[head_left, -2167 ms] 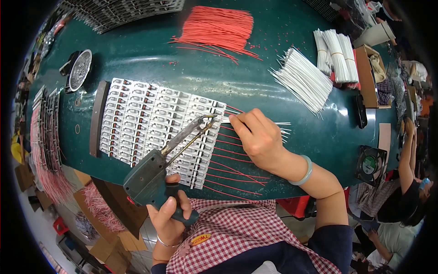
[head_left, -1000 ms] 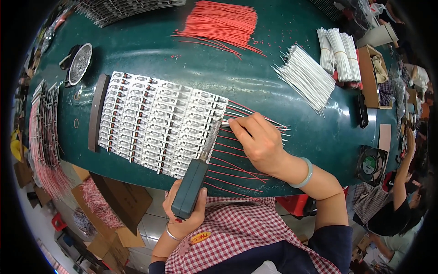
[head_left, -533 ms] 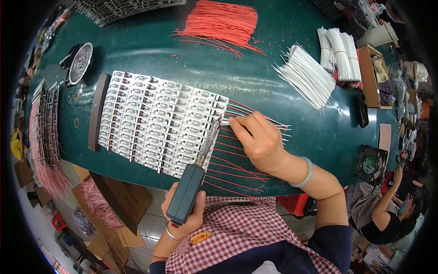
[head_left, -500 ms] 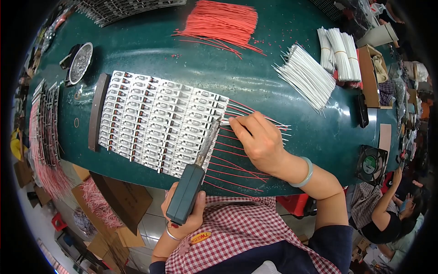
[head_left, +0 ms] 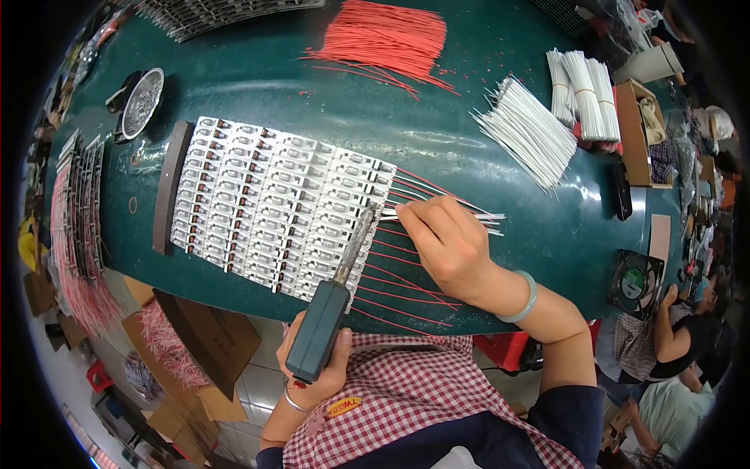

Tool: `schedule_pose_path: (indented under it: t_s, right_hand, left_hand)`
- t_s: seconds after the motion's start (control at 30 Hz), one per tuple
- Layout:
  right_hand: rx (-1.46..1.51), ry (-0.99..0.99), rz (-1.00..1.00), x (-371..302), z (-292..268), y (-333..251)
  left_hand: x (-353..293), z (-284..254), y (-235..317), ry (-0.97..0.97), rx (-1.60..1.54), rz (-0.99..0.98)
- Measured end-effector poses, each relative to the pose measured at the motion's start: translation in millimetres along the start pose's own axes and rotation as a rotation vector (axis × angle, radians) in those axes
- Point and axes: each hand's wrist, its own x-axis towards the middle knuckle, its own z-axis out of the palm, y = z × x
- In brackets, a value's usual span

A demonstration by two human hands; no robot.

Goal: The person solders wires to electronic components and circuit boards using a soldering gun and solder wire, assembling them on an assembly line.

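My left hand (head_left: 326, 384) is wrapped around the dark green handle of a soldering iron (head_left: 319, 328). Its metal tip points up and away, meeting the right edge of a white circuit board panel (head_left: 301, 199). My right hand (head_left: 451, 246) pinches a white wire (head_left: 391, 213) close to that same edge, near the iron's tip. Several red wires (head_left: 406, 298) trail off the panel's right side toward me, and a few white and red ones run out behind my right fingers. The exact contact at the tip is too small to make out.
A dark bar (head_left: 172, 187) borders the panel's left end. Farther off lie a red wire pile (head_left: 383, 39), loose white wires (head_left: 527, 133) and tied white bundles (head_left: 586, 94). A metal bowl (head_left: 143, 105) sits at left, a small fan (head_left: 637, 283) at right. Other people are at the right.
My right hand has shifted slightly right, and the iron's tip has dipped a little nearer to me along the panel's edge. The view itself has moved slightly.
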Motion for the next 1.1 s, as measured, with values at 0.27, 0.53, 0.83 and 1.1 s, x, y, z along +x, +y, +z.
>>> schedule_pose_path:
  t_s: [0.27, 0.53, 0.83, 1.1]
  right_hand:
    - [0.007, -0.07, 0.028, -2.8, -1.3, -3.7]
    - [0.008, -0.076, 0.016, -3.1, 0.4, -3.2]
    - [0.013, -0.075, 0.006, -3.3, 1.1, -2.2]
    - [0.005, -0.078, -0.003, -2.7, 1.0, -3.1]
  left_hand:
    - [-10.7, -2.2, -3.5, -0.07, 0.005, -0.118]
    - [-9.1, -0.8, -1.1, -0.062, -0.009, -0.09]
    - [-9.2, -3.2, -0.3, -0.059, 0.013, -0.054]
    - [-1.7, -6.3, 8.7, -0.107, 0.089, -0.028]
